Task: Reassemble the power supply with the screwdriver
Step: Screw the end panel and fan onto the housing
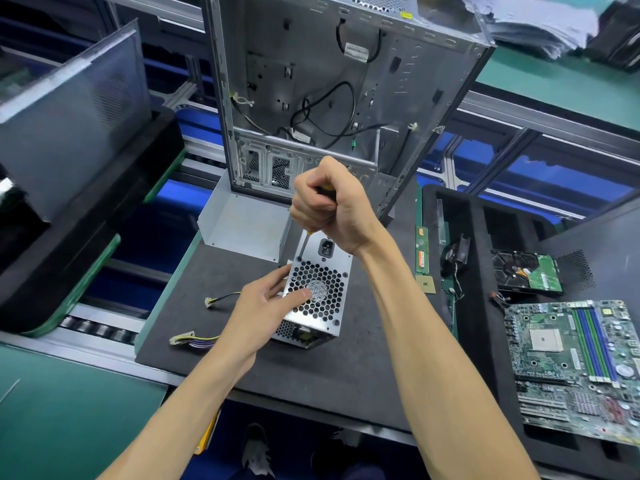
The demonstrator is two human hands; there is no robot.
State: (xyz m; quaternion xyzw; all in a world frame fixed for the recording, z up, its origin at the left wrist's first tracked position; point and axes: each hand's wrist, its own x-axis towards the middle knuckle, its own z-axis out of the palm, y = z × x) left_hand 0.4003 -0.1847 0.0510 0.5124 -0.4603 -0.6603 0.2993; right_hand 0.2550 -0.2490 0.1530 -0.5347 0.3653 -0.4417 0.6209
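An open computer case [332, 91] stands at the far edge of the dark tabletop [346, 368], a motherboard [571, 368] lying toward its right edge. The power supply [317, 292] rests mid-tabletop, fan grille upward. The left hand [266, 306] steadies it, fingers [298, 295] spread flat on the grille. The right hand [329, 206] grips the screwdriver [304, 245], fingers clamped round its handle, tip at the grille's far-left corner.

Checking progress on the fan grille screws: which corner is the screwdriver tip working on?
The far-left corner of the power supply. The screwdriver in the right hand meets it there, beside the power socket; the other corners are untouched.
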